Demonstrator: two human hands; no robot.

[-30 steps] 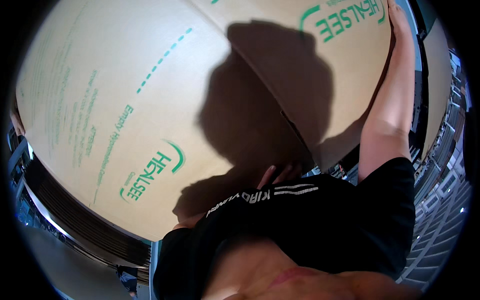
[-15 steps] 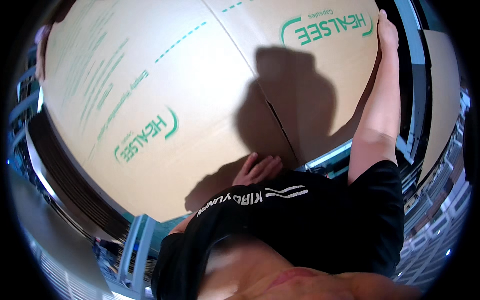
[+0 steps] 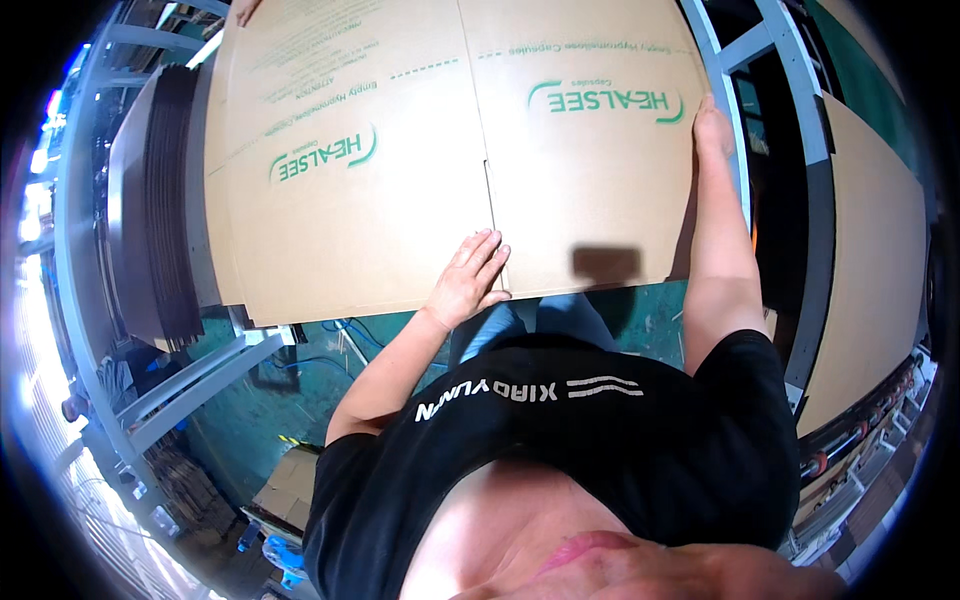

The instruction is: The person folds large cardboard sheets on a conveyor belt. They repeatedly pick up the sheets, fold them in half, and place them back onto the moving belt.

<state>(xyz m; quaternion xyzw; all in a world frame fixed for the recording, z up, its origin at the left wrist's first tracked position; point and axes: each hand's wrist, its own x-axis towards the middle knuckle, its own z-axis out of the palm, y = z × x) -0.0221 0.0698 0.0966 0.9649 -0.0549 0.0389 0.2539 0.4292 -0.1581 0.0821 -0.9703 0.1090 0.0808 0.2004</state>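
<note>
A large flattened cardboard box (image 3: 350,230) with green printing lies flat in front of me, a seam and a slot running down its middle. My left hand (image 3: 468,275) rests flat on its near edge beside the slot, fingers stretched out. At the right edge, my right hand (image 3: 712,130) is closed around the cardboard, with part of its fingers hidden by the edge. Another person's hand (image 3: 246,10) touches the far left corner.
To the left stands a stack of dark-edged cardboard sheets (image 3: 155,210) by a pale blue metal frame (image 3: 190,385). On the right are a metal rail (image 3: 735,100), another brown cardboard sheet (image 3: 870,250) and rollers (image 3: 850,445). Hoses lie on the green floor (image 3: 260,430).
The box has dropped away from my head and now lies lower and flatter. My left hand, earlier partly hidden at my chest, shows fully on the near edge. My right hand keeps the right edge.
</note>
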